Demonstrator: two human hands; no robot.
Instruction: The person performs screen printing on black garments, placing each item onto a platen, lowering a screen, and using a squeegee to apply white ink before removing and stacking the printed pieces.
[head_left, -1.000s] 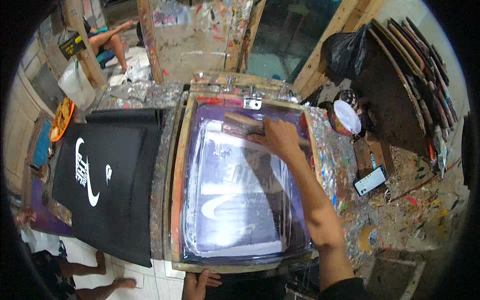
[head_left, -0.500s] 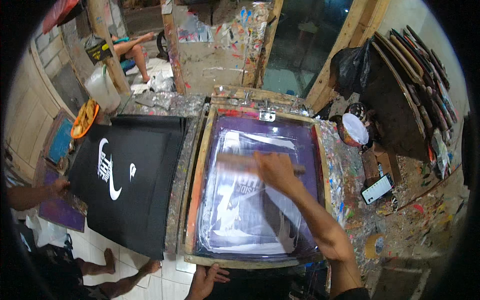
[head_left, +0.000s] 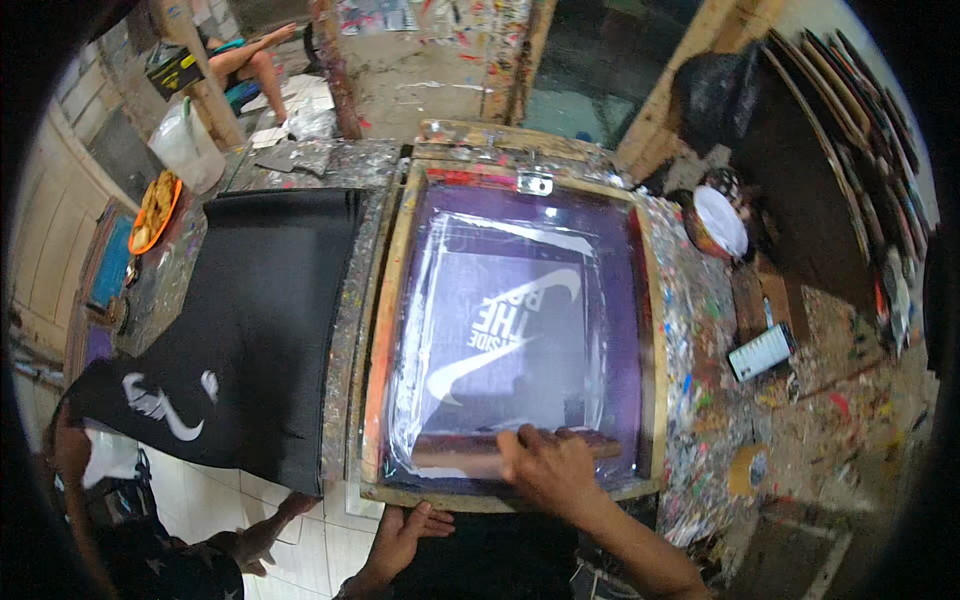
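Note:
My right hand [head_left: 548, 468] grips a wooden squeegee [head_left: 462, 452] near the bottom of the purple screen [head_left: 613, 310], whose wooden frame [head_left: 655, 370] surrounds it. White curved shapes and lettering show on the screen, with smeared white ink along its margins. My left hand [head_left: 408, 535] holds the frame's front edge from below, beside a dark surface at the bottom. Left of the screen, black sheets [head_left: 260, 280] with white prints lie on a board, the top sheet's lower left corner lifted and folded by a co-worker's hand [head_left: 72, 450].
Paint-splattered bench [head_left: 700, 400] holds a phone [head_left: 760, 352], tape roll [head_left: 748, 468] and white-lined bowl [head_left: 720, 222]. An orange plate of food [head_left: 155, 212] and a white jug [head_left: 190, 150] stand at left. Boards [head_left: 850, 120] lean at back right; another person [head_left: 258, 75] sits behind. The co-worker's legs [head_left: 270, 530] are at lower left.
My right hand has pulled the squeegee from the screen's top to its bottom, leaving the print design clearer. The co-worker has lifted the top black sheet's near corner. My left hand remains at the frame.

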